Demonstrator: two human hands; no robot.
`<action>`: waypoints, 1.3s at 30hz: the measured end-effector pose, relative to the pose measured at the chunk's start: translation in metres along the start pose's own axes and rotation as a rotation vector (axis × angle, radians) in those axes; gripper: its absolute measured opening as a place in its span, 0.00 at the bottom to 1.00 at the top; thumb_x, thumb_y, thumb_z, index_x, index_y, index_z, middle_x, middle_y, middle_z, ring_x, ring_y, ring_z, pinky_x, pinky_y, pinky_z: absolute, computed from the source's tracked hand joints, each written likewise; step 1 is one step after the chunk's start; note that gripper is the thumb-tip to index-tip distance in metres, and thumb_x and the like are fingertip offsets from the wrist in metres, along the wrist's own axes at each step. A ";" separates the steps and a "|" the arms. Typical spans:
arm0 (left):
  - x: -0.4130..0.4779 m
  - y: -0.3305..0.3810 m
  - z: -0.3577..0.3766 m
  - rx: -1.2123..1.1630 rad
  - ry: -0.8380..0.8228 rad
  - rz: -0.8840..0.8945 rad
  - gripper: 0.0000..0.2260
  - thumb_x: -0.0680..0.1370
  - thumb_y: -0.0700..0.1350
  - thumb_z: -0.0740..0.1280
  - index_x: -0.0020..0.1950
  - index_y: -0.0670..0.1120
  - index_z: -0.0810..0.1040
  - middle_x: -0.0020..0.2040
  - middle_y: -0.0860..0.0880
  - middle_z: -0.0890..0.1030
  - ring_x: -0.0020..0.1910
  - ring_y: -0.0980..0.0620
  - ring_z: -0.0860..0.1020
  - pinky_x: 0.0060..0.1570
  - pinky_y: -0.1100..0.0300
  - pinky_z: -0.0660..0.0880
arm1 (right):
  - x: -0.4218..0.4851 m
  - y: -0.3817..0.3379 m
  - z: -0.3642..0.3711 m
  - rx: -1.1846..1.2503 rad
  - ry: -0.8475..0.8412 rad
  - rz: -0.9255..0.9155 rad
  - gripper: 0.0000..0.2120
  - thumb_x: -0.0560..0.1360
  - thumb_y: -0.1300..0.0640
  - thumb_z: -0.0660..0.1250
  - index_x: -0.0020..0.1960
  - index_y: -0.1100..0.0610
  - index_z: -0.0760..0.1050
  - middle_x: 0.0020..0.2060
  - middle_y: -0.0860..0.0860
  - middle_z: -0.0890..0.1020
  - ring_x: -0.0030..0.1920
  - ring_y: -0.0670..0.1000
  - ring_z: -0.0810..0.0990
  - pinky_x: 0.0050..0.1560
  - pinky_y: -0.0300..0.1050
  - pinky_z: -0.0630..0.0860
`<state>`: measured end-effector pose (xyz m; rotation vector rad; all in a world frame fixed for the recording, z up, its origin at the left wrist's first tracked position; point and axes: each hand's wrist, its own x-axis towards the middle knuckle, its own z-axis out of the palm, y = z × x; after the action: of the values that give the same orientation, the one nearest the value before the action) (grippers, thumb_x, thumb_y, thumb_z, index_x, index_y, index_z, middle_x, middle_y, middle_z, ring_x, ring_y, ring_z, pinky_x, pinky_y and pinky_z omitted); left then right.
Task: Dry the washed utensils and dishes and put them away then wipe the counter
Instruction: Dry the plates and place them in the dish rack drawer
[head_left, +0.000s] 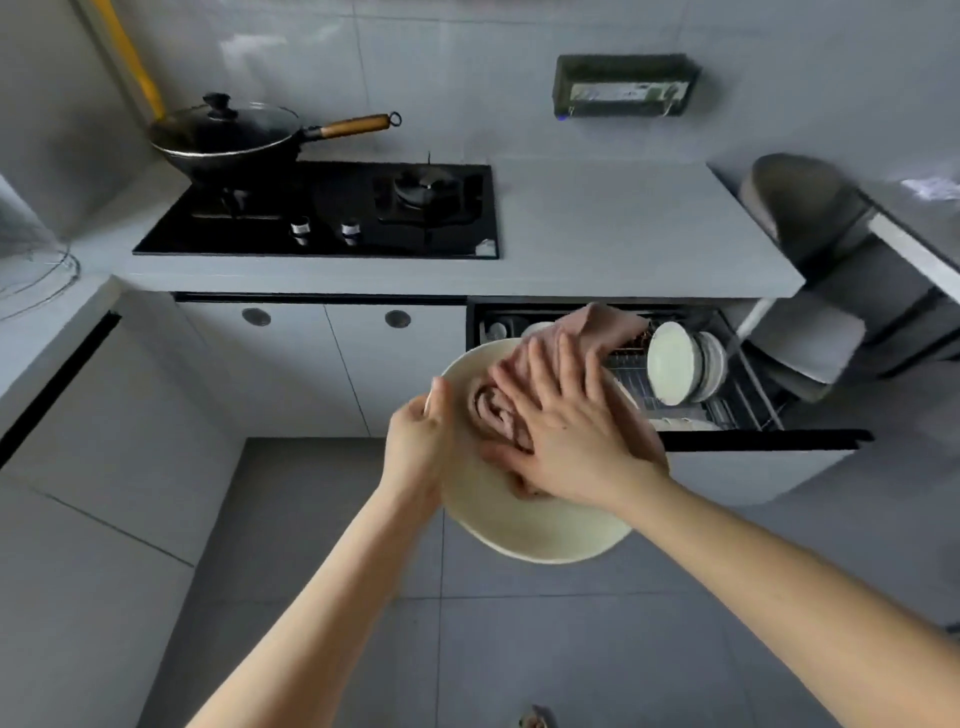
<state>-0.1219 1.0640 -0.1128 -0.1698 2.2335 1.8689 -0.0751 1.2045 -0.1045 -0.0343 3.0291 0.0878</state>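
Cream plate (519, 530) and pink cloth (608, 325) are both in our hands, held up over the grey tiled floor (311, 519) in front of us. Our left hand (418, 447) grips the plate by its left rim, thumb on the upper face and fingers curled beneath. Our right hand (566, 441) lies flat on the cloth with its fingers straight and spread wide, pressing the bunched fabric against the plate's face. A loose corner of the cloth sticks out past the plate's far edge. The plate is tilted, its near edge lower.

Just beyond the plate, a drawer (769, 439) stands pulled out from under the counter (623, 228). Inside we see a wire rack holding several pale dishes (670, 364) upright on edge, close together. Left of the drawer are two white cupboard doors (322, 364) with round recessed pulls.

On the counter above, the right part is bare grey surface and the left part carries a black gas hob (332, 208) with two knobs at its front. A dark wok (228, 140) with a glass lid and wooden handle sits on the left burner. On the tiled wall behind, a dark box (623, 85) is mounted above the counter. A yellow pipe (132, 57) runs down the far left corner. At the right edge we see a blurred grey shape that we cannot identify.
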 end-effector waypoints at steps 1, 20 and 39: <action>0.005 0.004 0.014 0.022 -0.002 -0.017 0.20 0.81 0.56 0.55 0.37 0.42 0.72 0.35 0.45 0.73 0.36 0.49 0.70 0.36 0.58 0.68 | 0.000 0.005 0.003 0.035 -0.061 -0.074 0.50 0.64 0.24 0.24 0.78 0.48 0.45 0.77 0.60 0.45 0.75 0.65 0.37 0.72 0.67 0.38; 0.153 0.021 0.223 -0.028 -0.446 -0.361 0.20 0.80 0.58 0.56 0.56 0.45 0.78 0.50 0.46 0.82 0.47 0.46 0.80 0.46 0.53 0.77 | 0.037 0.243 0.010 2.048 0.625 0.508 0.15 0.82 0.54 0.53 0.65 0.49 0.71 0.61 0.42 0.79 0.64 0.41 0.73 0.71 0.44 0.64; 0.223 0.024 0.362 -0.236 0.100 -0.812 0.23 0.82 0.56 0.55 0.69 0.41 0.69 0.62 0.42 0.76 0.60 0.38 0.75 0.44 0.51 0.74 | 0.150 0.275 0.085 1.010 0.654 0.640 0.33 0.74 0.40 0.60 0.74 0.37 0.48 0.73 0.56 0.58 0.69 0.55 0.70 0.63 0.49 0.74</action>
<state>-0.3080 1.4362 -0.2040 -1.0468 1.5921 1.6382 -0.2219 1.4812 -0.1905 1.1547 3.0762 -1.6376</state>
